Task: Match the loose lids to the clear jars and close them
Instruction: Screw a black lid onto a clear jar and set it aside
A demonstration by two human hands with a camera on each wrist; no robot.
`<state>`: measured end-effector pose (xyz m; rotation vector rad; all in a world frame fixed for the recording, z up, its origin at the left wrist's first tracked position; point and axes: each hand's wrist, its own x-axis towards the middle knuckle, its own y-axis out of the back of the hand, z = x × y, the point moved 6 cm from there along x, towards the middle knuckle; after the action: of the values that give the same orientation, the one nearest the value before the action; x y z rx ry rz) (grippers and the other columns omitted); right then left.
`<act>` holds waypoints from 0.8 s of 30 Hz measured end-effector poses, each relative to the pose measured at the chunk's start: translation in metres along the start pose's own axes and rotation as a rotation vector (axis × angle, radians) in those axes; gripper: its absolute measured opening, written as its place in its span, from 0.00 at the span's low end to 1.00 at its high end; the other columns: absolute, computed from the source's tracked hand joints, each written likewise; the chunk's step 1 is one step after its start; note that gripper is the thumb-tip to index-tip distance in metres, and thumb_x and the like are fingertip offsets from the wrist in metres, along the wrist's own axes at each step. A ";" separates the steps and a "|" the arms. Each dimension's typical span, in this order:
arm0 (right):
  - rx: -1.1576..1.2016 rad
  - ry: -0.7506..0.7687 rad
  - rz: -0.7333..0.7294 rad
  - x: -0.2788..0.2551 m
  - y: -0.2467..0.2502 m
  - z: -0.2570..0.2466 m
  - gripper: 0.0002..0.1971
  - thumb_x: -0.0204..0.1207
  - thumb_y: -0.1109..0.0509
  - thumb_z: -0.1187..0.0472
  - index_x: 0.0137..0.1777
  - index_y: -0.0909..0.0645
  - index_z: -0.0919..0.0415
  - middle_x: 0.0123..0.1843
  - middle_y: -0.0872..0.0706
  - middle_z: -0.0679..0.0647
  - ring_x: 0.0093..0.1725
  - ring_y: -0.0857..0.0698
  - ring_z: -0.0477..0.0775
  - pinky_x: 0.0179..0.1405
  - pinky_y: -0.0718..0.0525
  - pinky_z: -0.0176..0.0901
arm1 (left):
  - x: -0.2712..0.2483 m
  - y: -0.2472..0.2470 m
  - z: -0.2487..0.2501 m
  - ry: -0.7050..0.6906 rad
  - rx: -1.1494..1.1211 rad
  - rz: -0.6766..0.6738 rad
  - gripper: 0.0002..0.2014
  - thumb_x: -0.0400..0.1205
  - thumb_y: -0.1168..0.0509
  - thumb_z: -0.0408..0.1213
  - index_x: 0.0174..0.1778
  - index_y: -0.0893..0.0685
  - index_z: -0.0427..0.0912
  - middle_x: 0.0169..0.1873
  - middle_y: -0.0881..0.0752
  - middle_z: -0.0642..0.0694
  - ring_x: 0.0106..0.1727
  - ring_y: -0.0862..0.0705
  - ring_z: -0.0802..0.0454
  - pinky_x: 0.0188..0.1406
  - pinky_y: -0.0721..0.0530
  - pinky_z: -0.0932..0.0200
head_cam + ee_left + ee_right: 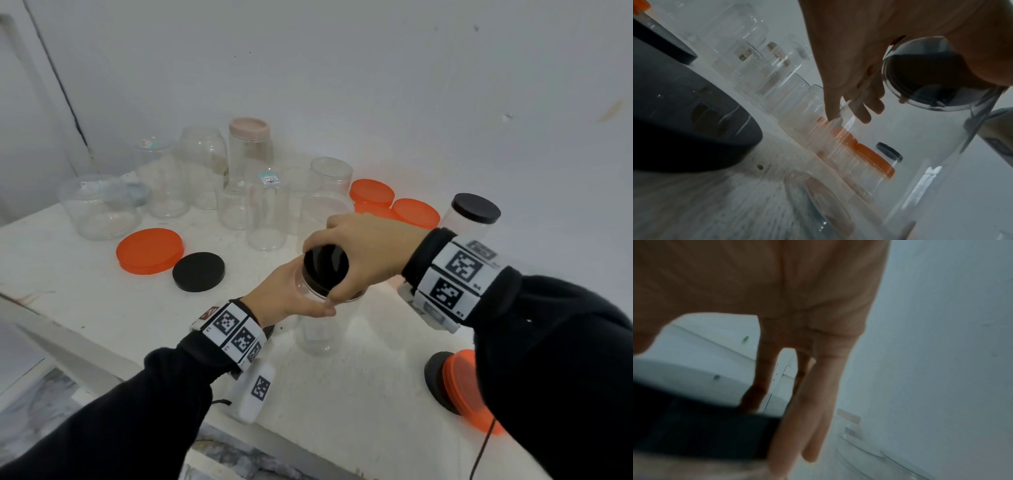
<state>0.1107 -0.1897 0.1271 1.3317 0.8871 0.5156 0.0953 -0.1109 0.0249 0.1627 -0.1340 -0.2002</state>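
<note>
A clear jar (pixel 317 329) stands near the table's front middle. My left hand (pixel 291 294) grips its upper wall, seen through the clear jar (pixel 920 162) in the left wrist view. A black lid (pixel 325 265) sits on the jar's mouth, and my right hand (pixel 363 253) grips it from above with fingers curled round the rim. The right wrist view is blurred and shows the black lid (pixel 701 426) under my fingers (pixel 807 402). A loose black lid (pixel 198 271) and an orange lid (pixel 149 250) lie to the left.
Several open clear jars (pixel 267 212) stand at the back, one with a pink lid (pixel 249 128). Orange lids (pixel 394 202) lie at back right beside a black-lidded jar (pixel 474 212). More lids (pixel 455 380) lie at front right under my sleeve. The table's edge (pixel 85 359) runs at front left.
</note>
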 end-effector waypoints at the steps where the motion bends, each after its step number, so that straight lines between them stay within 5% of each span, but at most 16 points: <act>1: -0.013 -0.045 0.045 0.000 0.000 0.000 0.34 0.62 0.24 0.38 0.67 0.26 0.49 0.50 0.23 0.50 0.48 0.24 0.50 0.43 0.20 0.41 | 0.000 0.000 0.000 -0.006 -0.014 0.001 0.34 0.55 0.20 0.41 0.56 0.24 0.57 0.50 0.15 0.63 0.56 0.19 0.73 0.51 0.24 0.78; 4: -0.054 -0.146 0.190 0.001 0.000 -0.004 0.31 0.64 0.30 0.32 0.50 0.20 0.61 0.34 0.25 0.49 0.32 0.25 0.48 0.26 0.27 0.39 | -0.001 -0.001 -0.002 -0.009 -0.081 -0.008 0.36 0.56 0.22 0.42 0.61 0.24 0.53 0.55 0.14 0.58 0.61 0.18 0.64 0.54 0.22 0.72; 6: -0.083 -0.204 0.212 0.000 -0.001 -0.003 0.33 0.65 0.33 0.28 0.45 0.23 0.62 0.32 0.28 0.49 0.29 0.29 0.46 0.24 0.32 0.39 | -0.002 -0.002 -0.003 -0.001 -0.079 -0.025 0.36 0.56 0.22 0.42 0.62 0.25 0.53 0.56 0.14 0.58 0.62 0.18 0.63 0.54 0.23 0.72; 8: -0.072 -0.182 0.117 -0.001 -0.002 0.001 0.35 0.65 0.34 0.27 0.58 0.25 0.58 0.40 0.25 0.49 0.37 0.24 0.47 0.32 0.26 0.40 | -0.002 -0.002 0.000 -0.002 -0.048 -0.027 0.36 0.55 0.22 0.45 0.61 0.25 0.56 0.55 0.14 0.61 0.61 0.19 0.67 0.53 0.24 0.76; 10: 0.026 -0.047 -0.065 -0.003 -0.004 0.000 0.38 0.67 0.28 0.36 0.75 0.34 0.49 0.60 0.27 0.50 0.56 0.23 0.50 0.52 0.20 0.43 | -0.001 0.000 0.000 0.004 0.000 -0.007 0.35 0.54 0.22 0.48 0.58 0.25 0.60 0.53 0.15 0.64 0.58 0.20 0.73 0.51 0.25 0.79; 12: 0.052 0.069 -0.170 -0.004 -0.003 -0.005 0.41 0.66 0.21 0.48 0.77 0.37 0.43 0.68 0.32 0.49 0.64 0.27 0.51 0.63 0.21 0.47 | 0.000 0.001 -0.002 0.015 0.006 -0.004 0.35 0.53 0.22 0.48 0.57 0.25 0.59 0.53 0.16 0.63 0.58 0.20 0.72 0.52 0.25 0.79; 15: 0.024 0.092 -0.101 -0.002 0.001 -0.006 0.38 0.62 0.19 0.52 0.72 0.31 0.42 0.61 0.27 0.49 0.58 0.26 0.49 0.55 0.20 0.44 | 0.000 0.001 -0.004 0.035 -0.008 -0.009 0.35 0.53 0.21 0.48 0.57 0.24 0.58 0.53 0.15 0.62 0.59 0.20 0.71 0.54 0.25 0.77; 21: -0.044 -0.094 0.167 0.001 0.002 -0.003 0.32 0.63 0.28 0.32 0.57 0.19 0.58 0.35 0.24 0.46 0.38 0.19 0.50 0.31 0.22 0.39 | -0.004 -0.003 0.000 0.007 -0.035 -0.006 0.35 0.56 0.20 0.37 0.59 0.24 0.55 0.50 0.13 0.67 0.58 0.18 0.68 0.51 0.23 0.76; 24: -0.112 -0.178 0.212 0.000 0.000 -0.002 0.35 0.64 0.35 0.26 0.52 0.19 0.60 0.33 0.24 0.48 0.32 0.25 0.47 0.26 0.30 0.39 | -0.006 -0.004 0.000 0.009 -0.061 -0.012 0.33 0.59 0.22 0.30 0.59 0.25 0.54 0.50 0.13 0.67 0.57 0.18 0.69 0.49 0.22 0.76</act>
<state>0.1092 -0.1886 0.1267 1.3534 0.5663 0.5912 0.0888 -0.1133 0.0235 0.1037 -0.1181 -0.2151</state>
